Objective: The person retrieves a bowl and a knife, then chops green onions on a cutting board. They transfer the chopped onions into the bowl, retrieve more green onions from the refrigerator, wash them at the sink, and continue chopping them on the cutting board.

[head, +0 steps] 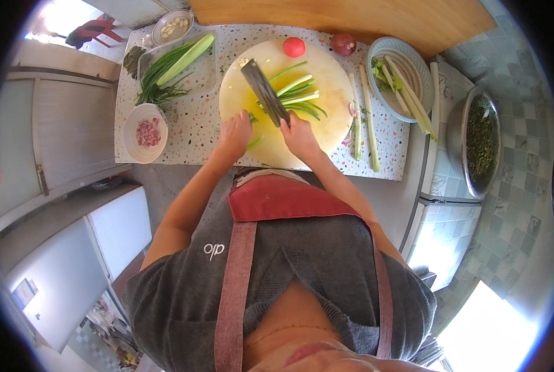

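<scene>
My right hand [301, 139] grips the handle end of a cleaver [263, 88], its dark blade slanting up and left over a round cutting board [337, 93]. Cut green stalks [300, 95], some with pale ends, lie to the right of the blade and partly under it. My left hand [236, 134] is curled at the board's left edge, left of the cleaver. A bit of green shows at its fingertips and a loose green piece [255, 142] lies just right of it; whether the fingers hold any is hidden. A tomato [294, 47] sits at the board's far edge.
On the speckled table stand a bowl of chopped shallot or onion [147, 133], a clear tray [207, 83] of greens and a bowl of garlic cloves [173, 29]. To the right are an onion [343, 44], pale stalks [369, 123], a basket [400, 109] and a metal basin [458, 135].
</scene>
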`<state>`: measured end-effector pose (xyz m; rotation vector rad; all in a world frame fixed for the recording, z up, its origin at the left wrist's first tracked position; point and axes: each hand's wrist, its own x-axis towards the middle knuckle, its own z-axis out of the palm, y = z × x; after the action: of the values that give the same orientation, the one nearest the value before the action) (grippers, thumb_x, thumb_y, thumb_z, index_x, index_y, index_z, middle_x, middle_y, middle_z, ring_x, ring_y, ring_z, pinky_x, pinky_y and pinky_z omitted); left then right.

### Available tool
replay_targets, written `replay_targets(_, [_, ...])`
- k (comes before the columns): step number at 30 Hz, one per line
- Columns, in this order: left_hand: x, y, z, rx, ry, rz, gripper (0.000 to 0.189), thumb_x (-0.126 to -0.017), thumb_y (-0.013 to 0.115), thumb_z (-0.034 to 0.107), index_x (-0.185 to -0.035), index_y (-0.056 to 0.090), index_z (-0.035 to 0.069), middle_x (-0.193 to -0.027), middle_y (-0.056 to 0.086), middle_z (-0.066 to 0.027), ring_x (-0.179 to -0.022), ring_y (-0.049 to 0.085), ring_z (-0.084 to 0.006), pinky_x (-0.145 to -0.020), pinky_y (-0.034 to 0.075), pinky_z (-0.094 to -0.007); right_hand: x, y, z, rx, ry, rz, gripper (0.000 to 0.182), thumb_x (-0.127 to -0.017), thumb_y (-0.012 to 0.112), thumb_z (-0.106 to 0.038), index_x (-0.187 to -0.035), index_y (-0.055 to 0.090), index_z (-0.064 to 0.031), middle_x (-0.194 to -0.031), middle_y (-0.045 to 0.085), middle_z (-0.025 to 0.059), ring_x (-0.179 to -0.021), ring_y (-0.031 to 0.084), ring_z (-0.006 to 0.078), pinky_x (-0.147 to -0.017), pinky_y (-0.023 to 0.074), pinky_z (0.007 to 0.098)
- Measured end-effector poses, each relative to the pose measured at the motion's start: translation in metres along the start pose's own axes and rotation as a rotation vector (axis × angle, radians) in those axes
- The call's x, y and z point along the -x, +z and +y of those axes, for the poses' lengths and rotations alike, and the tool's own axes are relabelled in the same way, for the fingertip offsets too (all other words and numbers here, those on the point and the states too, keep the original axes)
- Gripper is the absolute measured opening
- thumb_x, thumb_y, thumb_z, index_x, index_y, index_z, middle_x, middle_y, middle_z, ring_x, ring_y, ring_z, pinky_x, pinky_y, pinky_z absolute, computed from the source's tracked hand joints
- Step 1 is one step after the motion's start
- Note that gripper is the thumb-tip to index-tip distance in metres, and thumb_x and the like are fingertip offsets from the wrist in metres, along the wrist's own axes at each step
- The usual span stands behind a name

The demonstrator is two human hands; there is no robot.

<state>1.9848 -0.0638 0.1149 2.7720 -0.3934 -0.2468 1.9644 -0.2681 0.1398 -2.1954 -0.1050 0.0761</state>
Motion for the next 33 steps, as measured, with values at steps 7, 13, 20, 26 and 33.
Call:
replay_targets(7, [0.059, 0.027, -0.004, -0.233, 0.274, -0.079, 0.023, -0.083, 0.061, 0.018, -0.099, 0.055, 0.003, -0.098, 0.054, -0.0152, -0.096, 0.055, -0.0309, -0.079, 0.047, -0.0408, 0.051, -0.046, -0.021, 0.090, 0.053, 0.172, 0.020, -0.095, 0.056, -0.017, -0.098, 0.055, 0.0035, -0.072, 0.060, 0.0293, -0.070, 0.060, 0.0496, -0.058, 0.0465, 0.0537])
replay_targets(13, [0.047, 0.018, -0.002, -0.041, 0.250, -0.064, 0.017, -0.080, 0.058, 0.008, -0.094, 0.052, -0.001, -0.097, 0.054, -0.0205, -0.093, 0.056, -0.0362, -0.080, 0.047, -0.0429, 0.091, -0.072, -0.007, -0.015, 0.203, 0.184, 0.022, -0.097, 0.055, -0.015, -0.103, 0.056, 0.0062, -0.072, 0.061, 0.0268, -0.067, 0.061, 0.0451, -0.059, 0.0461, 0.0467])
replay_targets(20, [-0.036, -0.003, 0.042, -0.188, 0.370, 0.135, 0.010, -0.081, 0.054, 0.006, -0.090, 0.053, 0.002, -0.089, 0.058, -0.0184, -0.083, 0.061, -0.0326, -0.069, 0.051, -0.0415, 0.108, -0.093, 0.005, -0.094, 0.168, 0.371, 0.028, -0.097, 0.052, -0.011, -0.117, 0.055, 0.0090, -0.092, 0.064, 0.0294, -0.081, 0.065, 0.0366, -0.072, 0.0503, 0.0410])
replay_targets(26, [-0.116, 0.028, 0.098, -0.171, 0.359, 0.198, 0.024, -0.081, 0.065, 0.017, -0.099, 0.057, 0.003, -0.098, 0.058, -0.0154, -0.092, 0.059, -0.0308, -0.077, 0.049, -0.0436, 0.108, -0.109, 0.027, -0.046, 0.340, 0.353, 0.031, -0.096, 0.057, -0.013, -0.116, 0.052, 0.0103, -0.084, 0.063, 0.0285, -0.076, 0.065, 0.0404, -0.067, 0.0493, 0.0416])
replay_targets(33, [-0.128, -0.002, 0.094, -0.001, 0.368, 0.272, 0.073, -0.072, 0.080, 0.037, -0.128, 0.052, 0.000, -0.131, 0.047, -0.0187, -0.124, 0.044, -0.0357, -0.102, 0.036, -0.0504, 0.115, -0.116, 0.015, -0.096, 0.404, 0.413, 0.029, -0.096, 0.056, -0.014, -0.111, 0.056, 0.0103, -0.083, 0.064, 0.0295, -0.079, 0.067, 0.0412, -0.069, 0.0505, 0.0435])
